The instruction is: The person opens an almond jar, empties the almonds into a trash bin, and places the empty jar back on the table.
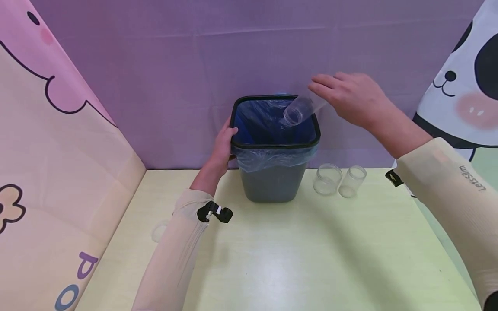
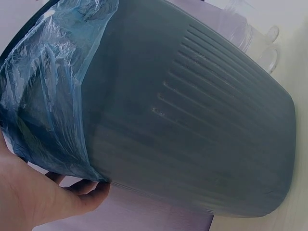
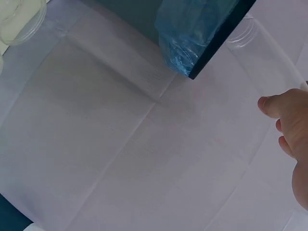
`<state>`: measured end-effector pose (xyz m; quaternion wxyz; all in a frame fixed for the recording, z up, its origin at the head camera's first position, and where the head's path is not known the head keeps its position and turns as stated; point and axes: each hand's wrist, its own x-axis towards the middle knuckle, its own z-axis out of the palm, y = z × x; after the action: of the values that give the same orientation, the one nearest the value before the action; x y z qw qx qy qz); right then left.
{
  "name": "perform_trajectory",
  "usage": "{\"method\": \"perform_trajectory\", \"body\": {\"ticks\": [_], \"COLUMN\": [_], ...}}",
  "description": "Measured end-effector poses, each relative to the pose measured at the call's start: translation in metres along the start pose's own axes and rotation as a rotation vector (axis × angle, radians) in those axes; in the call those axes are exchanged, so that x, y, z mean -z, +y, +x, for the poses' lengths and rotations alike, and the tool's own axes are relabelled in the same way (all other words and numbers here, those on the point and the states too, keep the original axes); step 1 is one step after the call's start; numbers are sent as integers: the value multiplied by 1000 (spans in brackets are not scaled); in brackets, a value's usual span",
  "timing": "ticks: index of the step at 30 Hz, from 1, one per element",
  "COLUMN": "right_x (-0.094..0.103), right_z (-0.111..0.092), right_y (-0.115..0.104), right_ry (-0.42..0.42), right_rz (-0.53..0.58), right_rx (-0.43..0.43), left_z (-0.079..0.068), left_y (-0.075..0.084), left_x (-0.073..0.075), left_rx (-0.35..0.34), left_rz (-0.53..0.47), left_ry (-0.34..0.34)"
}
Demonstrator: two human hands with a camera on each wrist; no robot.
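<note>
Fingers (image 1: 327, 82) of the right hand (image 1: 352, 99) are stretched out nearly straight above the far right corner of the bin (image 1: 272, 185), released and gripping nothing; a clear plastic bottle (image 1: 301, 109) lies tilted just beneath them, its open mouth pointing down into the bin, and whether the fingertips touch it cannot be told. In the right wrist view the bottle (image 3: 262, 45) shows just beside the bin's black rim (image 3: 219, 45), apart from the thumb (image 3: 272, 106). On the other side, the left hand (image 1: 223, 149) grips the bin's left rim, its fingers (image 2: 91, 190) curled round the edge where the blue plastic liner (image 1: 268, 157) folds over. The dark grey bin stands upright on the pale yellow-green worktop (image 1: 272, 259), close to the purple backdrop (image 1: 175, 65). Two clear jars (image 1: 338, 180) lie touching each other on the worktop, just right of the bin's base.
</note>
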<state>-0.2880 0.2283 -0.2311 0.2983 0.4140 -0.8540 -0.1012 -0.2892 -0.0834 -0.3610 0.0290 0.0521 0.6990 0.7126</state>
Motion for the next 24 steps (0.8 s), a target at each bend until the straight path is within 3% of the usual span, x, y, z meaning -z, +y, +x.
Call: {"method": "perform_trajectory", "body": {"ticks": [8, 13, 19, 24], "right_x": [-2, -4, -10, -22], "right_z": [-9, -22, -40, -50], "right_y": [4, 10, 20, 22], "right_ry": [24, 64, 215, 385], "right_rz": [14, 18, 13, 131], "right_rx": [-163, -302, -394, -567], "left_z": [4, -1, -10, -1], "left_y": [-7, -2, 10, 0], "left_x": [-2, -4, -10, -2], "left_rx": [0, 7, -7, 5], "left_rz": [-8, 0, 13, 11], "left_ry": [17, 12, -24, -9]}}
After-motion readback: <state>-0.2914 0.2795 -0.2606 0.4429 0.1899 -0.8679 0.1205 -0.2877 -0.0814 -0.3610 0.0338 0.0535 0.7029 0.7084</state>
